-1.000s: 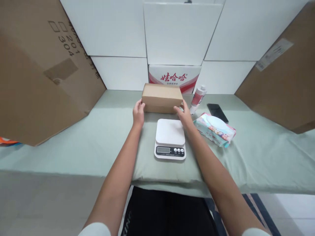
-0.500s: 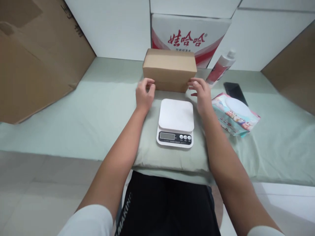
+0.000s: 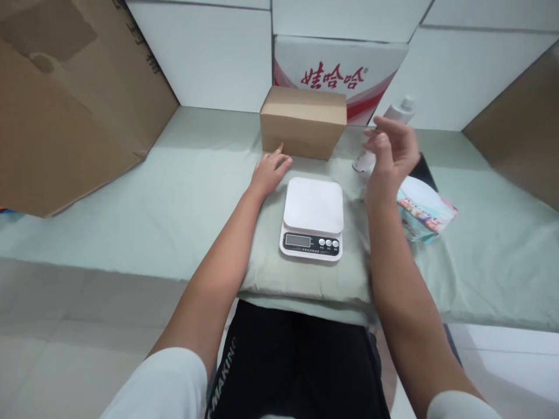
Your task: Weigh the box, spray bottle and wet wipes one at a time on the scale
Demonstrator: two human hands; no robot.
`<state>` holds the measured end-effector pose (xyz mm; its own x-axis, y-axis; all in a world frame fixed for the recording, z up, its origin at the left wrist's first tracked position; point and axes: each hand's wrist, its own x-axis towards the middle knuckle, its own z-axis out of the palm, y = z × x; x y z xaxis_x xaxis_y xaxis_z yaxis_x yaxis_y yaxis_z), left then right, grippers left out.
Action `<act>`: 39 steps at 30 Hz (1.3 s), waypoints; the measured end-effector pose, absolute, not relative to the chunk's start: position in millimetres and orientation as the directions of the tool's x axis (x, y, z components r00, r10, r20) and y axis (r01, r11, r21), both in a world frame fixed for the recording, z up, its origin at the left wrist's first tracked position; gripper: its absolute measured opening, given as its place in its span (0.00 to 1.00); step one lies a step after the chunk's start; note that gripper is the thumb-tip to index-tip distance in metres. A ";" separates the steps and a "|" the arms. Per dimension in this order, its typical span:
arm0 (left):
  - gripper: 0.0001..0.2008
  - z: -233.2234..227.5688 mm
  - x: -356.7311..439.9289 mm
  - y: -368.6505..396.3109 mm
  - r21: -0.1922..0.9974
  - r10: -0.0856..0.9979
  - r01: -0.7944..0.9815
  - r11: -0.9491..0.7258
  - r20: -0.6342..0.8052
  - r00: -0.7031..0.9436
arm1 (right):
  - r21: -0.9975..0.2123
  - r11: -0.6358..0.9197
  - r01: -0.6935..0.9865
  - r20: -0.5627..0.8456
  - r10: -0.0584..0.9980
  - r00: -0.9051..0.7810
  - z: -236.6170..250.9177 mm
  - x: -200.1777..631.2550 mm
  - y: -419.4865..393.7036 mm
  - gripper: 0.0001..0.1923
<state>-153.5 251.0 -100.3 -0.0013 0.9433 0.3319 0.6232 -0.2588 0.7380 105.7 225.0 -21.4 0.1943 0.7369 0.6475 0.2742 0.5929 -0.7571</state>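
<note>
A single head-worn camera looks forward and steeply down from close above the person's lap, facing the white wall panels across the top of the frame, with the table spanning the middle and both forearms rising from the lower edge toward centre.

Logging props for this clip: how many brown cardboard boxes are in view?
3: a small box behind the scale, a large box at far left, another at far right, cropped. More may lie outside the frame.

Short white sleeves end above bare forearms, over black shorts printed with white lettering.
</note>
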 end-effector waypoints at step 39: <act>0.20 -75.5 -147.0 226.4 0.801 0.858 0.504 -0.322 0.472 -0.202 | -0.848 0.515 0.123 0.478 0.845 -0.238 -37.6 80.4 175.0 0.28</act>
